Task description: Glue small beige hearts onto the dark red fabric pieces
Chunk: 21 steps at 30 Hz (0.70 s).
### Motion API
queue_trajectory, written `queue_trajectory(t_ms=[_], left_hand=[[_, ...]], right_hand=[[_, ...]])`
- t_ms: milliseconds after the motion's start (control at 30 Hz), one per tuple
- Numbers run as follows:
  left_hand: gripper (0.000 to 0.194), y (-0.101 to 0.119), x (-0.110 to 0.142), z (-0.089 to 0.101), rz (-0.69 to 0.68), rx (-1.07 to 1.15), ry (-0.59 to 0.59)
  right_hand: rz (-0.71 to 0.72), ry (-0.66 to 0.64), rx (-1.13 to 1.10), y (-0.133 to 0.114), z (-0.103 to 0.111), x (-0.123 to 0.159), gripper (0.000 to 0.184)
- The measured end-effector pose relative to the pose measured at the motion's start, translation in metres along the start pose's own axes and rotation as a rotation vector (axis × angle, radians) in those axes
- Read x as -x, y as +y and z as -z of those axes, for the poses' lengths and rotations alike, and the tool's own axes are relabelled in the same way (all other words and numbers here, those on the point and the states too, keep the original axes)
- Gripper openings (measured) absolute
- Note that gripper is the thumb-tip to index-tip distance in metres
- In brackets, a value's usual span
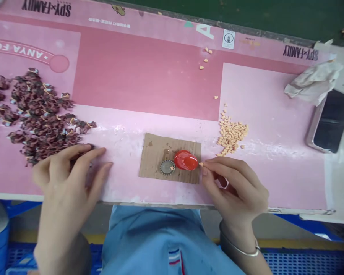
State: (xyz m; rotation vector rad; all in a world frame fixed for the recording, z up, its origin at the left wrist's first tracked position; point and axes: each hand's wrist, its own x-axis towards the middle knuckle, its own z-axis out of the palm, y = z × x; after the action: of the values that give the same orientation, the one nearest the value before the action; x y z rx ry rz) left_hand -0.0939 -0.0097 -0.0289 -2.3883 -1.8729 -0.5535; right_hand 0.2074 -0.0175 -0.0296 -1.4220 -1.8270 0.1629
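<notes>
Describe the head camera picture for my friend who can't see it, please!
A person's right hand pinches a tiny tan piece beside a small red object, which sits with a crimped metal cap on some cardboard. The left hand is at a heap of dark brown clumps; more tan pieces and a phone lie further right.

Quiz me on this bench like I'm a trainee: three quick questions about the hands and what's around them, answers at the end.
1. What is at the fingertips of the right hand?
a) a smartphone
b) a small tan piece
c) a crumpled cloth

2. True or false: the upturned bottle cap lies on the piece of cardboard.

3. Fill in the blank: the pile nearest the left hand is mainly ____ in colour.

Key: 1. b; 2. true; 3. dark brown.
</notes>
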Motion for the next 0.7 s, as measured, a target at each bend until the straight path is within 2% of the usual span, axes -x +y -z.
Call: queue_trajectory(t_ms=[167,367,700], left_hand=[[0.023,-0.012,-0.005,-0.003,-0.008,0.060,0.035],[0.016,-0.016,-0.012,-0.001,0.170,0.143,0.044],[0.017,-0.018,-0.022,0.006,0.069,0.105,-0.006]], right_hand=[[-0.017,0.029,-0.012,0.000,-0.005,0.001,0.019],[-0.006,0.029,-0.045,0.002,-0.006,0.001,0.023],[-0.034,0.060,-0.063,0.002,-0.004,0.001,0.022]])
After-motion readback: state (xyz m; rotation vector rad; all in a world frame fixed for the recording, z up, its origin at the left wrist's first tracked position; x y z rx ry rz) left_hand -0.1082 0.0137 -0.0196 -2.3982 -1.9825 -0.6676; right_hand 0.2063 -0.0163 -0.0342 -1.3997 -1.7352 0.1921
